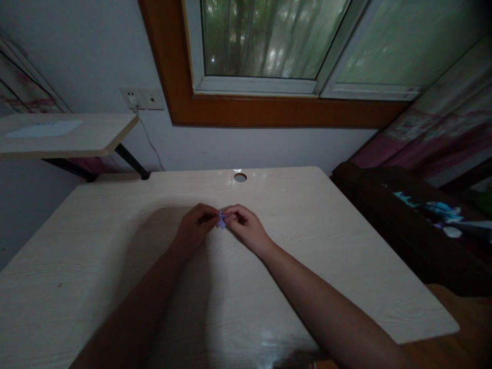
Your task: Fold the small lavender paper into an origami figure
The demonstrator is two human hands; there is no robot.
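Note:
Between my two hands, over the middle of the desk, is a small light-purple folded piece (pixel 222 222) that looks like paper; its exact shape is too small to make out. My left hand (pixel 195 225) pinches its left side between thumb and fingers. From the other side, my right hand (pixel 246 225) grips it in the same kind of pinch. The fingertips of both hands almost meet at its upper part, while its lower part shows below them. Part of the piece is hidden behind the fingers.
Pale wood-grain desk (pixel 307 205) with a round cable hole (pixel 240 177) near its back edge. At the left, a raised shelf (pixel 96 133) on dark legs bears a white sheet (pixel 44 128). A cable (pixel 149 138) hangs from the wall socket (pixel 132 98). Dark furniture (pixel 384 220) stands beyond the right edge.

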